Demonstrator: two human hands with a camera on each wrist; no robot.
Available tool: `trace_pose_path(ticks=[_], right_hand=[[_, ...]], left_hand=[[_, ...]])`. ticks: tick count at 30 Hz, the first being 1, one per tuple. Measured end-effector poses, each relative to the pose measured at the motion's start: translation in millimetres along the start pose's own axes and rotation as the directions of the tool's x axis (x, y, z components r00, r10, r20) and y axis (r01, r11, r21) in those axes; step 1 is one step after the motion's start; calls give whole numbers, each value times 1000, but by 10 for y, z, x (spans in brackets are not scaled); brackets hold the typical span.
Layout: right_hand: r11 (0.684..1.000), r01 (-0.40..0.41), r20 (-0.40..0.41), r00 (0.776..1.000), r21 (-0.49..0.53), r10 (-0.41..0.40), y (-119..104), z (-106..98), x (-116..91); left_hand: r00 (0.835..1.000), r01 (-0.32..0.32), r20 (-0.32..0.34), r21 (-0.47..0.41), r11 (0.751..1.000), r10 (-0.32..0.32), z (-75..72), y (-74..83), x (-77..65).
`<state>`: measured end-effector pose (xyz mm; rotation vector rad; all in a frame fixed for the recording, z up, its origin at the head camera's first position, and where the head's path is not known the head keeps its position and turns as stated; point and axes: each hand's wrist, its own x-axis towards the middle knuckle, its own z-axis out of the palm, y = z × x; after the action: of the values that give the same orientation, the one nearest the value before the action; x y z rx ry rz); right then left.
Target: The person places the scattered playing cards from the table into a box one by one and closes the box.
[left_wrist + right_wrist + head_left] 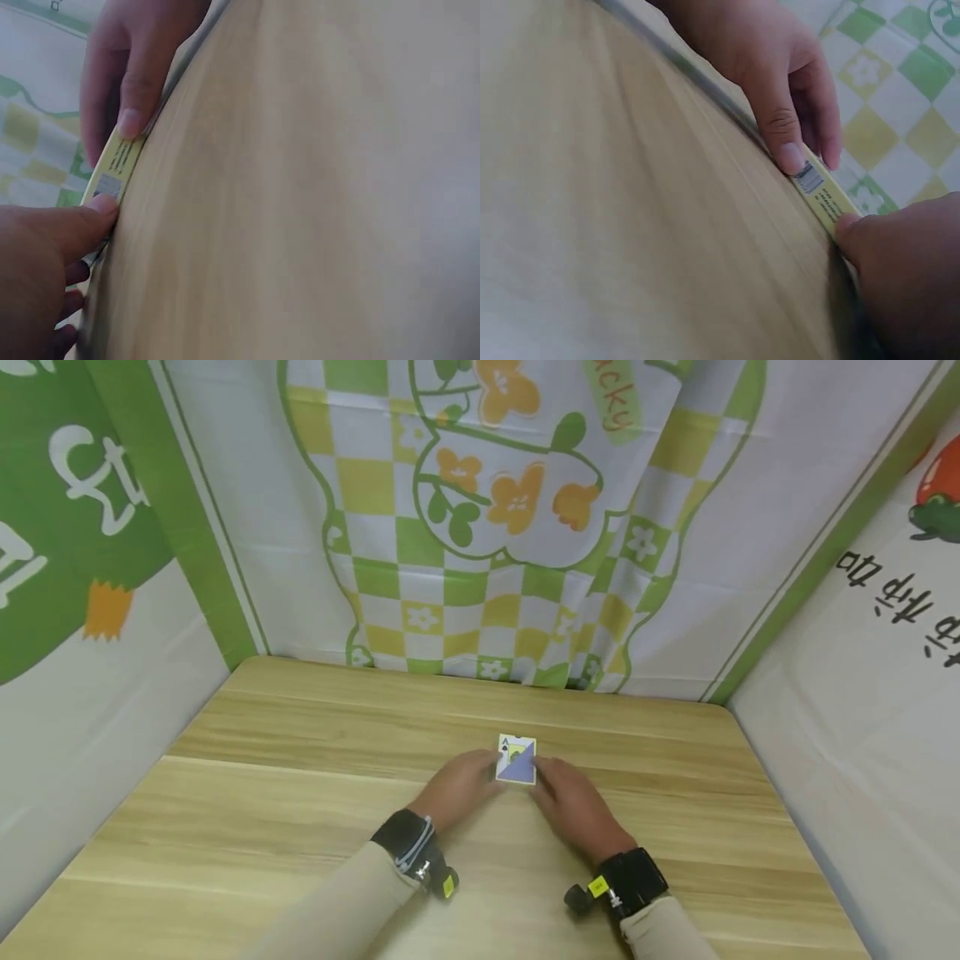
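Observation:
A small playing-card box (517,760) lies flat at the table's middle, its face printed with an ace of spades and a blue corner. From the left side my left hand (459,787) holds it, the thumb on the near edge in the left wrist view. My right hand (579,806) grips the opposite side, with its thumb also at the near edge in the right wrist view. The box's narrow yellow side (826,196) shows small print and a barcode between the two thumbs. Most of the other fingertips are hidden behind the box.
The wooden table (300,810) spreads out around both hands. A checked green and yellow curtain (480,593) hangs along the back edge. White printed cloths, one on the left (82,735) and one on the right (847,677), flank the table.

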<state>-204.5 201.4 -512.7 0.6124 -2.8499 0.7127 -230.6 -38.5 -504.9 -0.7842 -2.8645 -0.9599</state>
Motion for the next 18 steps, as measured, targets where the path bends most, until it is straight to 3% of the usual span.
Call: trace_pose_path(ticks=[6,11,18], right_hand=[[999,29,-92,995,-19,-31,40,45,208],[998,16,-165,986,-56,-25,26,67,384],[999,-26,-193,981,-41,18,15,53,467]], left_hand=[[999,2,-52,76,997,2,24,-43,226],[999,21,-49,136,990,-14,-9,-77,363],[999,35,-6,109,993,-35,-98,-67,402]])
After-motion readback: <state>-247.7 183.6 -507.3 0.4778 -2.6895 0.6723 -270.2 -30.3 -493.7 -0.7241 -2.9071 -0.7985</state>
